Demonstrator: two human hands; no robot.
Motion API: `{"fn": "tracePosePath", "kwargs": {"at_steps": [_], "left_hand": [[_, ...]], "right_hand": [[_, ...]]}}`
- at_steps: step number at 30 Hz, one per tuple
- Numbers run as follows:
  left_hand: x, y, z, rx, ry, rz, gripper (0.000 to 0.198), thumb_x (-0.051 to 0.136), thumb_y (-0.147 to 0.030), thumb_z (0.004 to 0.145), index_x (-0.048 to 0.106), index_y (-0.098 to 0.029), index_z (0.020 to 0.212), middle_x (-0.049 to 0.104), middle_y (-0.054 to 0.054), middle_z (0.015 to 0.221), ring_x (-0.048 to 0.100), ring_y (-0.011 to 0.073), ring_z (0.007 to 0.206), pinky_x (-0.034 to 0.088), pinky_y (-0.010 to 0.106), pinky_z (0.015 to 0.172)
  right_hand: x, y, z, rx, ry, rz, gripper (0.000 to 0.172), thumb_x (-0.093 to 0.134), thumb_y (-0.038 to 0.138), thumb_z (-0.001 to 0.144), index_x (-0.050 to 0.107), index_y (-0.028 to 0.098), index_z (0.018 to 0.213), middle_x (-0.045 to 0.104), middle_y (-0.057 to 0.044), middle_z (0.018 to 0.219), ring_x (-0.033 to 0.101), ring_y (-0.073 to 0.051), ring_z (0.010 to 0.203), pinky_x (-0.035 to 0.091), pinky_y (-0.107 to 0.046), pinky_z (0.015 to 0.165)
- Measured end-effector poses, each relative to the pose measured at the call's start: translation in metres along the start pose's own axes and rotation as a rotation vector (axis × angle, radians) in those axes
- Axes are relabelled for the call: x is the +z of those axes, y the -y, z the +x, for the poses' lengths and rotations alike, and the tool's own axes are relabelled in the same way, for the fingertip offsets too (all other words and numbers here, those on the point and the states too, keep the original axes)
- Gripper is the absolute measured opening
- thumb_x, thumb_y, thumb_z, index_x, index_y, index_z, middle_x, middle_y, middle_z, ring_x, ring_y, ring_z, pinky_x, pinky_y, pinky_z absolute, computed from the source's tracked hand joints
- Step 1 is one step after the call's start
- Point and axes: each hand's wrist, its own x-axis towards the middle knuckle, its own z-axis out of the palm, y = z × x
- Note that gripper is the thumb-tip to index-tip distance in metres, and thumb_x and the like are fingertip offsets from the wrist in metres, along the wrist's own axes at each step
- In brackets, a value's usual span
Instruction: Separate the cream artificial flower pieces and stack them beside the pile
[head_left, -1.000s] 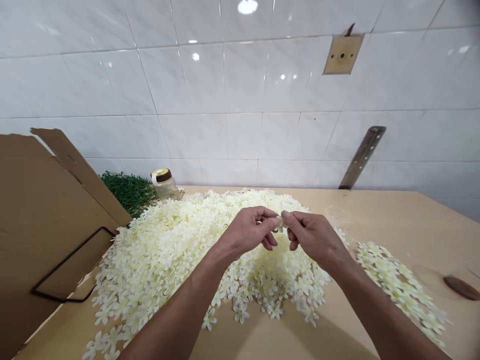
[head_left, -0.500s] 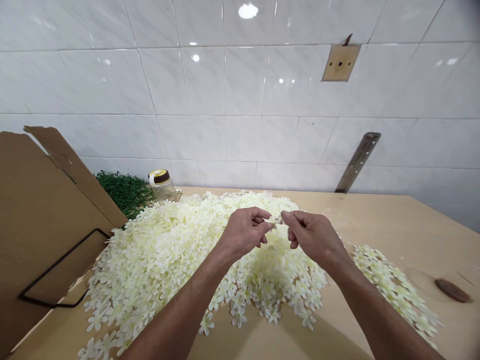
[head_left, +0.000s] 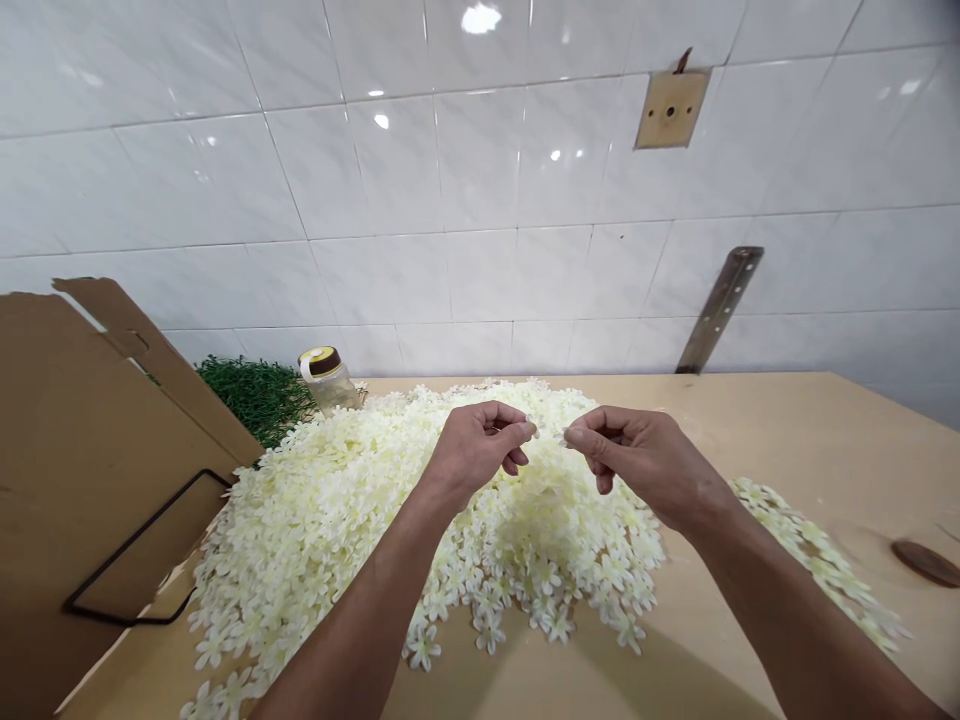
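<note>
A large pile of artificial flowers, pale yellow-white and thin-petalled, covers the middle of the table. Just above its right part, my left hand is closed in a pinch, a small white flower showing at its thumb and fingertip. My right hand faces it, thumb and forefinger pressed together on a small pale piece that looks like a flower petal. A narrow gap lies between the two hands' fingertips. The other fingers of both hands are curled.
At the left stands an open cardboard box with a black wire frame against it. Behind are green plastic foliage and a capped bottle. Rightward lie more flowers and a brown oval object. A metal strip leans on the tiled wall.
My hands have drawn apart: their fingertips nearly met around a small pale bit, and now a gap separates them, a pale piece in each. The view has shifted slightly.
</note>
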Motion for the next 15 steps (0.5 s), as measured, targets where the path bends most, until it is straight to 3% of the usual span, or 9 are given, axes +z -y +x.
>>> {"fn": "tracePosePath", "kwargs": {"at_steps": [7,12,15], "left_hand": [[0.002,0.003,0.0,-0.011,0.059,-0.03,0.019,0.068,-0.031,0.083,0.068,-0.012,0.08,0.063,0.004,0.057,0.057,0.0109,0.05,0.047,0.023,0.051],[0.004,0.001,0.0,-0.023,0.05,-0.057,0.017,0.067,-0.027,0.083,0.066,-0.012,0.076,0.062,0.003,0.058,0.055,0.01,0.047,0.045,0.022,0.048],[0.006,0.001,0.0,-0.02,0.068,-0.069,0.017,0.068,-0.028,0.082,0.066,-0.012,0.075,0.062,0.003,0.058,0.056,0.01,0.047,0.045,0.022,0.047]], "right_hand": [[-0.002,-0.001,0.001,0.034,0.09,-0.192,0.042,0.06,0.053,0.085,0.066,0.017,0.063,0.052,0.001,0.05,0.053,-0.012,0.047,0.049,-0.024,0.047],[0.0,-0.009,0.003,0.042,0.092,-0.26,0.027,0.065,0.046,0.082,0.076,0.021,0.086,0.06,-0.001,0.062,0.058,-0.015,0.056,0.052,-0.024,0.045],[-0.001,-0.009,0.005,0.036,0.043,-0.207,0.033,0.065,0.048,0.083,0.074,0.021,0.1,0.064,-0.004,0.07,0.061,-0.016,0.06,0.054,-0.025,0.045]]}}
